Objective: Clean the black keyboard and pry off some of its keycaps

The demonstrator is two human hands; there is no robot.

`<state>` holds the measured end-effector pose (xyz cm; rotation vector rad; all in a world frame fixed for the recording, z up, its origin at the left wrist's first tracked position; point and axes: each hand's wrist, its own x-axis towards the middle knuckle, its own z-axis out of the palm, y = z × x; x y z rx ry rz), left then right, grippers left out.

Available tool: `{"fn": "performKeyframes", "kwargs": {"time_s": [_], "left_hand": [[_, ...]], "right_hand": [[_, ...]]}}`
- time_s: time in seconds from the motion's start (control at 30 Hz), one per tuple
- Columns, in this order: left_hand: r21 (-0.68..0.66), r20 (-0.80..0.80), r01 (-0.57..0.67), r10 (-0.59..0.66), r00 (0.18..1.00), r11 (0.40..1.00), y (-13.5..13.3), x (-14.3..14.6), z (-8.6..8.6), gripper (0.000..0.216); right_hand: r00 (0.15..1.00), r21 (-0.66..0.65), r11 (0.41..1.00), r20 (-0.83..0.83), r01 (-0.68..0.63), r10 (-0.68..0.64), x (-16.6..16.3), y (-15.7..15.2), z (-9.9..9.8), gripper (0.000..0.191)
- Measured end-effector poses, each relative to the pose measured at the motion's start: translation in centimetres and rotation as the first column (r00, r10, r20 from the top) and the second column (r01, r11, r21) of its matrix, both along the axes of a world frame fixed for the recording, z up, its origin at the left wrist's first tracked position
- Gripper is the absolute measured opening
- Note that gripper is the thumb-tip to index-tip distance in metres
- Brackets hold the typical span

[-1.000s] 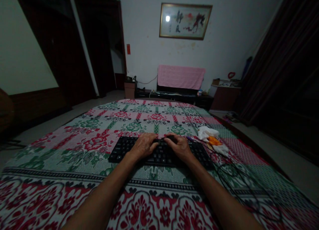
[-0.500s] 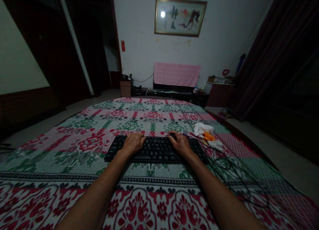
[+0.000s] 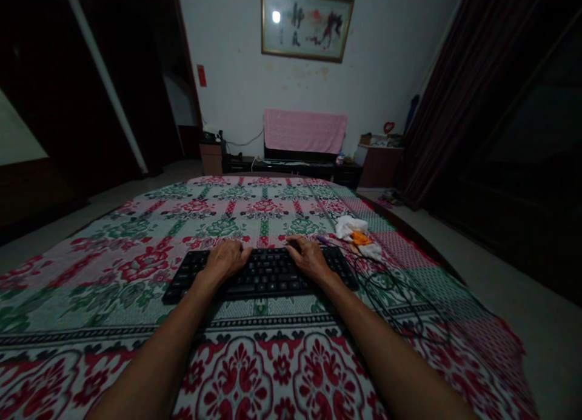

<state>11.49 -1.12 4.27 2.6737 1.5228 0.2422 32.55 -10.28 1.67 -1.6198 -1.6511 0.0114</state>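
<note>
A black computer keyboard (image 3: 268, 277) lies on the patterned bedspread in front of me. My left hand (image 3: 226, 259) is over its left part, with the thumb toward the middle and the other fingers curled over the far edge, partly hidden. On the right part, my right hand (image 3: 310, 257) grips the far edge in the same way, its thumb and index finger slightly apart with something dark between them. A black cable (image 3: 404, 302) lies in loose loops right of the keyboard. Close to it is a crumpled white cloth (image 3: 351, 227) with an orange piece (image 3: 361, 238).
The red, green and white bedspread (image 3: 264, 208) covers a wide surface. Beyond stand a low cabinet with a pink cloth (image 3: 304, 130) over a screen and a side cabinet (image 3: 379, 165). A framed picture (image 3: 307, 23) hangs on the wall; a dark curtain (image 3: 436, 99) hangs at right.
The whole view has shifted, so the keyboard, hands and room appear farther left. Both hands stay on the keyboard, with only slight finger changes visible.
</note>
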Motion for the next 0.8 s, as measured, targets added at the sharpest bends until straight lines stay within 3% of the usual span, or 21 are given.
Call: {"fn": "performKeyframes", "kwargs": {"time_s": [0.2,0.33,0.4,0.47,0.6,0.7,0.8], "left_hand": [[-0.040,-0.074,-0.204,0.200,0.977,0.978,0.5,-0.5,-0.1,0.057],[-0.034,-0.086,-0.247,0.244,0.966,0.968,0.5,-0.7,0.0,0.056],[-0.015,-0.058,-0.178,0.176,0.983,0.984,0.2,-0.5,0.3,0.051],[-0.009,-0.009,-0.020,0.020,1.000,1.000,-0.2,-0.1,0.6,0.045],[-0.051,0.090,0.268,-0.262,0.961,0.962,-1.0,0.5,0.6,0.038],[-0.037,0.113,0.323,-0.317,0.942,0.946,-1.0,0.6,-0.1,0.035],[0.020,0.071,0.302,-0.303,0.950,0.953,-1.0,0.5,-0.8,0.034]], "right_hand": [[0.996,-0.017,0.996,0.011,-0.086,0.086,-1.9,-0.3,0.5,0.023],[0.993,-0.032,0.993,0.019,-0.116,0.117,-2.4,-0.5,1.0,0.022],[0.992,-0.040,0.992,-0.006,-0.122,0.122,-2.2,-0.4,1.2,0.023],[0.993,-0.039,0.993,-0.050,-0.113,0.111,-1.7,-0.3,1.4,0.023],[0.990,-0.025,0.998,-0.131,-0.056,0.052,0.2,-0.1,1.7,0.024],[0.982,0.005,1.000,-0.187,0.002,-0.001,1.8,-0.1,1.5,0.026],[0.979,0.050,0.998,-0.203,0.024,-0.014,3.1,-0.1,0.9,0.025]]}}
